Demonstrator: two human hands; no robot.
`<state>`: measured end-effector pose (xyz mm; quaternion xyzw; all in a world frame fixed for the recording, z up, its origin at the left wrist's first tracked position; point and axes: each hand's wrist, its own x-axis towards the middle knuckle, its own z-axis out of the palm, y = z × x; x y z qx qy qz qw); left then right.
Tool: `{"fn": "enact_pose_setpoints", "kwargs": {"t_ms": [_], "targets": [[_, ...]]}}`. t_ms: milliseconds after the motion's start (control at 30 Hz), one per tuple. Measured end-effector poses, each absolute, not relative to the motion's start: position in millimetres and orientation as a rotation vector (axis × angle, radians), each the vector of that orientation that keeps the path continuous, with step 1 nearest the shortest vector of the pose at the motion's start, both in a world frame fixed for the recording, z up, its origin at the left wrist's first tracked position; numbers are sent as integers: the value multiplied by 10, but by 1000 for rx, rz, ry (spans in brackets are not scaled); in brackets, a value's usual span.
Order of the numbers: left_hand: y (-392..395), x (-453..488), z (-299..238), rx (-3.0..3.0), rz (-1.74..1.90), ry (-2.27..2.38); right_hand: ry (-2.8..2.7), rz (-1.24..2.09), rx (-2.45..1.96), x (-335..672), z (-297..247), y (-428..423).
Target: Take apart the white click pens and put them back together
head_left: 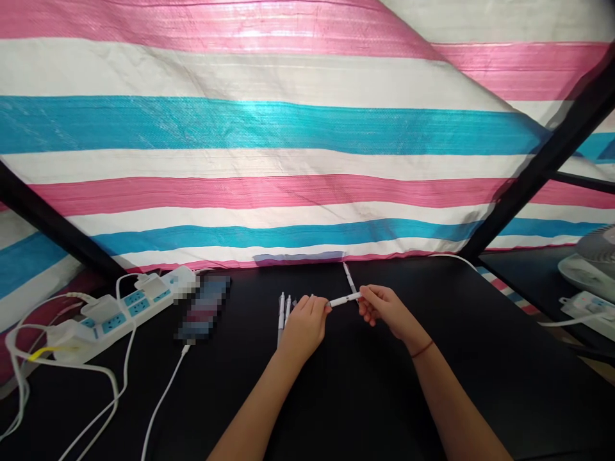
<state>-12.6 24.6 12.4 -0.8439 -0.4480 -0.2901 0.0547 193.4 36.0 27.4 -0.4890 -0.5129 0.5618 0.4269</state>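
Note:
A white pen (344,299) is held level above the black desk between my two hands. My left hand (307,320) pinches its left end, and the fingertips of my right hand (385,308) close on its right end. Several white pens (282,310) lie side by side just left of my left hand, which partly covers them. Another white pen (349,276) lies on the desk beyond my right hand, its near end hidden behind the fingers.
On the left, a white power strip (129,307) carries plugs and loose white cables (122,358). Beside it lies a phone (204,307), blurred out, with a charging cable (166,397). A striped sheet (288,192) hangs behind the black desk (480,333). A fan (593,259) stands far right.

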Motion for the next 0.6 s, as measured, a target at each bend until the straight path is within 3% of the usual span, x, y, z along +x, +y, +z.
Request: {"fn": "enact_pose_setpoints", "kwargs": {"t_ms": [433, 600], "targets": [[269, -170, 191, -2737, -1323, -1756, -1215, 1216, -1076, 1880, 239, 399], [238, -173, 189, -2609, -1399, -1559, -1219, 1268, -1243, 1865, 183, 413]]}}
